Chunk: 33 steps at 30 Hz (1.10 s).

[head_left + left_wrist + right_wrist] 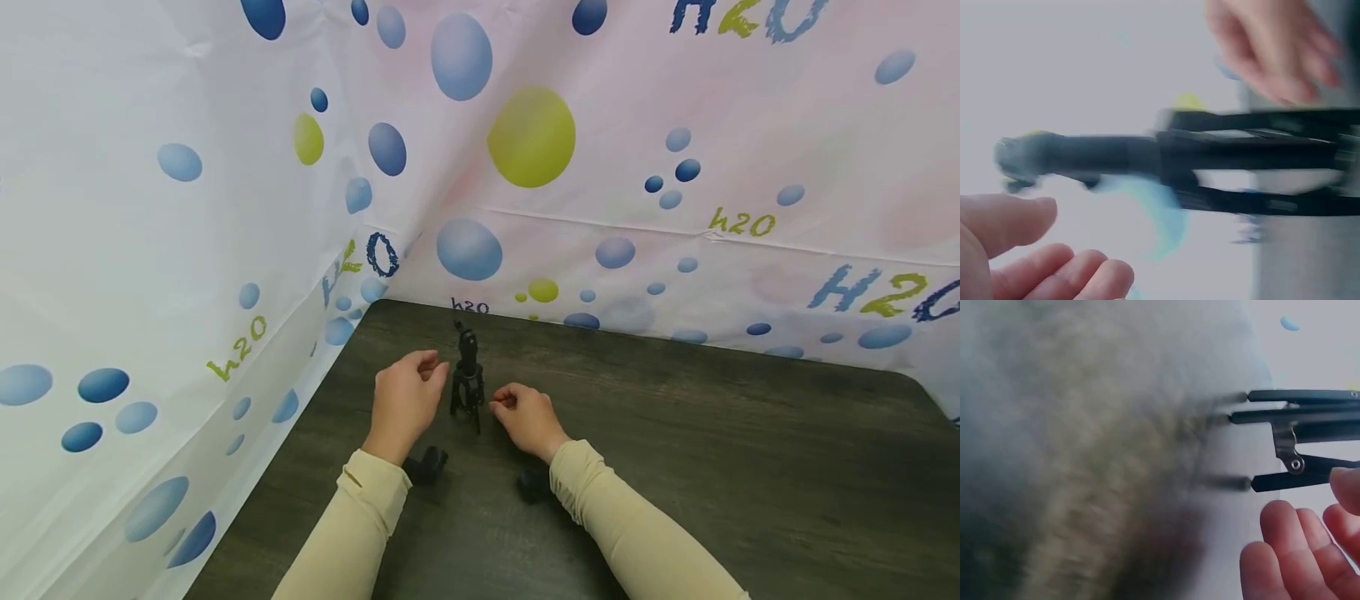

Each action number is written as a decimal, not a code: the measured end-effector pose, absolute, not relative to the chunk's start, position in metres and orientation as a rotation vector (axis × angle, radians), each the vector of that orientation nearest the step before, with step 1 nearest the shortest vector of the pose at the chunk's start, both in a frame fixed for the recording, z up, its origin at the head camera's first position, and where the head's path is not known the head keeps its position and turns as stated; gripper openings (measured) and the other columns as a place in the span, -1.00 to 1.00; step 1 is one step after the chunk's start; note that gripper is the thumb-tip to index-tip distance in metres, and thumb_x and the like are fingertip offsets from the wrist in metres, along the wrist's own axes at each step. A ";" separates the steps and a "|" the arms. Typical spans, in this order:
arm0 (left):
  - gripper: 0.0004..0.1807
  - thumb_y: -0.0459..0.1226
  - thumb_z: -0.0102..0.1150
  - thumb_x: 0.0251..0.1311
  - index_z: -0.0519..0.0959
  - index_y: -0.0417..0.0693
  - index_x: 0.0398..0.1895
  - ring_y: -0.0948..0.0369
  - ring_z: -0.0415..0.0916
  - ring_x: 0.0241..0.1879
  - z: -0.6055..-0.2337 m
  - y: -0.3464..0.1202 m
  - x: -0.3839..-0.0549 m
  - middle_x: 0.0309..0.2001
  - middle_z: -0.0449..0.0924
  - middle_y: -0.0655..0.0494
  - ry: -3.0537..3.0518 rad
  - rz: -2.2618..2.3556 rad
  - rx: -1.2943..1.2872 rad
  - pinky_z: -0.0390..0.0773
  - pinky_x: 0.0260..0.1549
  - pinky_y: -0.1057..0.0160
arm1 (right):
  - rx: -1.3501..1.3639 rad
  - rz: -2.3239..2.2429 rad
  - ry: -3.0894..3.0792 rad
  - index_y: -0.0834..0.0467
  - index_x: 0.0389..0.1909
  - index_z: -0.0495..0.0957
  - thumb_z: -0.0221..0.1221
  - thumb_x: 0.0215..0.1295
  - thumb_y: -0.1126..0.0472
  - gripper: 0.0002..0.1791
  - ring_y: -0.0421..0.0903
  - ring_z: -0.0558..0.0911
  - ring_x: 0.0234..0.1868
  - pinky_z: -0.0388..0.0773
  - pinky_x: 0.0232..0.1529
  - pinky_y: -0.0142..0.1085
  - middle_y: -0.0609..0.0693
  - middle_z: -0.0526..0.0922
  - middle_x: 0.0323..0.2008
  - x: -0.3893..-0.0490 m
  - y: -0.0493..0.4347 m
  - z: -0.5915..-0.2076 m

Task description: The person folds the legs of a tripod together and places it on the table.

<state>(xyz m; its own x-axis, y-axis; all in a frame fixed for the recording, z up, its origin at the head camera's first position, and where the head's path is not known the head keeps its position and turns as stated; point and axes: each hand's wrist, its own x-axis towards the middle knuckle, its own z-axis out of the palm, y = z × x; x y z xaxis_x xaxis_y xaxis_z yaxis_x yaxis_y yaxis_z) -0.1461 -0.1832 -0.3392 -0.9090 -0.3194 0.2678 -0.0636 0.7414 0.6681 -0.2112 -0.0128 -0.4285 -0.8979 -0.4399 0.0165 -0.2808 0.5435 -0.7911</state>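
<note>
A small black tripod (468, 383) stands upright on the dark table, legs slightly spread, between the two hands. To its left is my left hand (408, 400), fingers loosely bent with nothing in them. In the left wrist view the thumb and fingers (1105, 275) lie apart from the tripod's top (1029, 159), which is blurred. My right hand (528, 421) is beside the legs on the right, with a small gap in the head view. Seen from the right wrist, its bent fingers (1285, 556) are near one leg (1285, 481); the thumb overlaps that leg's edge.
The dark wood-grain table (712, 450) extends to the right. White sheeting with blue and green dots (225, 208) hangs along the left side and the back. A dark object (427, 467) shows by the left wrist and another (532, 483) by the right wrist.
</note>
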 end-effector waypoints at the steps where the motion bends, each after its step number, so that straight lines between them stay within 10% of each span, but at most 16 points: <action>1: -0.67 -0.22 0.29 0.33 0.67 -0.31 0.00 0.02 0.71 -0.17 -0.330 -0.182 -0.146 -0.14 0.73 -0.14 -2.552 -0.975 0.259 0.66 -0.20 0.00 | -0.609 -1.288 2.598 0.21 -0.07 0.65 0.23 0.41 0.21 -0.81 -0.04 0.68 -0.20 0.60 -0.11 -0.08 -0.01 0.70 -0.21 -0.213 -0.013 -0.427; 13: -0.47 -0.08 0.42 0.21 0.64 -0.35 0.05 -0.05 0.67 -0.13 -0.293 -0.157 -0.162 -0.16 0.72 -0.15 -2.604 -0.877 0.176 0.64 -0.12 -0.02 | -0.652 -1.270 2.580 0.22 0.23 0.56 0.19 0.45 0.16 -0.60 0.10 0.64 0.07 0.55 0.08 0.01 0.14 0.64 0.12 -0.222 -0.024 -0.424; 33: -0.61 -0.13 0.35 0.29 0.70 -0.34 -0.10 0.03 0.72 -0.26 -0.299 -0.154 -0.167 -0.26 0.74 -0.12 -2.620 -0.881 0.258 0.70 -0.31 0.10 | -0.685 -1.248 2.689 0.25 0.04 0.66 0.20 0.43 0.21 -0.73 0.06 0.70 -0.08 0.61 -0.07 -0.04 0.11 0.73 -0.11 -0.219 -0.030 -0.425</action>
<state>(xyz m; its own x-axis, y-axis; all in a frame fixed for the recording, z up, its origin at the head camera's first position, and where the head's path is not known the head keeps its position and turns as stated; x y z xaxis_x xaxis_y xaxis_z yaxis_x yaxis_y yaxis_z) -0.1666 -0.1543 -0.2986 -0.9172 -0.2830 0.2805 -0.0559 0.7885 0.6125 -0.2188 -0.0304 -0.4248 -0.8939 -0.4375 0.0972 -0.3568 0.5633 -0.7453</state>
